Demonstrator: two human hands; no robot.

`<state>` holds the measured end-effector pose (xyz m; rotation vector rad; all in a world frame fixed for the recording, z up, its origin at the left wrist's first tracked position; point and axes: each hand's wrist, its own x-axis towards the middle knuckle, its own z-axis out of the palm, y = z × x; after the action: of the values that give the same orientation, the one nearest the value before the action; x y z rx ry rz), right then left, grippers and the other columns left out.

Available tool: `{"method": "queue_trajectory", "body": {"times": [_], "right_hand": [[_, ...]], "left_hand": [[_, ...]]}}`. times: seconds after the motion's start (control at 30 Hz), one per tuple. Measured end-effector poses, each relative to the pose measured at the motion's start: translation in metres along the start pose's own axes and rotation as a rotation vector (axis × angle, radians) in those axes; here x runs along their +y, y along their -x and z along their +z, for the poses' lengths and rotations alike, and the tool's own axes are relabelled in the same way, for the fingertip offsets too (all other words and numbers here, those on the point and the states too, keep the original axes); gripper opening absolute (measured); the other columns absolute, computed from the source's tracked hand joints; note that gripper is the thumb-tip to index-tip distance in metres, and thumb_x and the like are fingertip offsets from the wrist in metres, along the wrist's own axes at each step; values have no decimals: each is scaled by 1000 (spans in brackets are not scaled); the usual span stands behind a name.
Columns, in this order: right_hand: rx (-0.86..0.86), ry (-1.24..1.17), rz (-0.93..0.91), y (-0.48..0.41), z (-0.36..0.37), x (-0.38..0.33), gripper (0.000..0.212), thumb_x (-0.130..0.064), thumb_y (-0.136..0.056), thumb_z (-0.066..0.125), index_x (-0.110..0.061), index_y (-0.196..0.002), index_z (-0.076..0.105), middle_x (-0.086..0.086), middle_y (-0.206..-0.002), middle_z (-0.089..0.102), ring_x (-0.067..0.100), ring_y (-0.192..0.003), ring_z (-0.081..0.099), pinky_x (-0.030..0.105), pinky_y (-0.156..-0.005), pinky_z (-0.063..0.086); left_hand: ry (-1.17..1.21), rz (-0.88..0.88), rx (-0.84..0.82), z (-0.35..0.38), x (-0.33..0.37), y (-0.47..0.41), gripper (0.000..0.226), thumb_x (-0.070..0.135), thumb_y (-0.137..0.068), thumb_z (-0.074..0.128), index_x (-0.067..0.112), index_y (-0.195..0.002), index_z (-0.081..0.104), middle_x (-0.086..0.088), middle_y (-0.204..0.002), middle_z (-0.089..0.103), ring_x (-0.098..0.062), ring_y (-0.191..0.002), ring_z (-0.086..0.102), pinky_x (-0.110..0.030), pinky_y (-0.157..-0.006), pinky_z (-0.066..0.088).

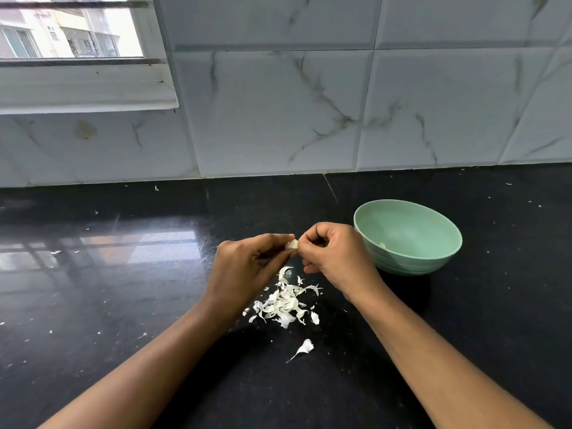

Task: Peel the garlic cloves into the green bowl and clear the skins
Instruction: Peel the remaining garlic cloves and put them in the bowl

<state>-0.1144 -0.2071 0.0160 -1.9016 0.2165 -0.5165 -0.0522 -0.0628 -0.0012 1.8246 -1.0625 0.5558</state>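
Small white garlic clove [291, 244] held above the black polished stone counter [123, 305], between both hands, just left of the pale green ribbed bowl [411, 243]. Left hand [247, 267] pinches the clove with curled fingertips from the left; right hand [334, 255] pinches it from the right, fingers curled tight, its knuckles near the bowl rim. Loose heap of white papery garlic skins [284, 305] lies on the counter directly below the hands; one larger curled skin piece [305, 348] sits apart, nearer the person. One pale peeled clove [382, 245] rests inside the bowl. White marbled wall tiles [309, 103] behind; window frame [86, 88] at upper left
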Motion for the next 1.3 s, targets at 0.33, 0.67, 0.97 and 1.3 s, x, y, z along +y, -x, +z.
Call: {"method": "queue_trajectory", "body": {"times": [0.33,0.67,0.97,1.3], "right_hand": [[-92,-431,392,-5,-2,-1,21,-1,-88,57,-4,-67,57,4,-61,54,2,-42,48,24,-47,54],[-413,330,124,-6,-20,1,14,-19,-83,65,-15,-71,72,8,-72,70,29,-69,67,33,-57,55],[-286,278,12,-7,-25,-1,20,-20,-67,84,-16,-67,65,-5,-56,63,15,-55,61,35,-55,54],[-243,-84,-24,-9,-23,-2,8,-5,-84,68,-12,-87,70,9,-76,71,11,-67,67,24,-60,56]], "left_hand": [[821,-517,207,0,11,-9,19,12,-75,66,11,-94,68,-2,-87,76,-15,-85,72,-20,-68,55],[814,-773,-39,3,8,-9,16,7,-93,54,10,-97,69,-7,-85,75,-12,-70,70,-17,-54,52],[786,-793,-201,3,7,-8,16,16,-91,57,10,-100,69,-3,-75,70,-11,-54,63,-17,-45,46],[791,-756,-173,1,8,-10,18,22,-74,66,7,-84,63,-8,-71,72,-13,-56,67,-18,-46,50]]}}
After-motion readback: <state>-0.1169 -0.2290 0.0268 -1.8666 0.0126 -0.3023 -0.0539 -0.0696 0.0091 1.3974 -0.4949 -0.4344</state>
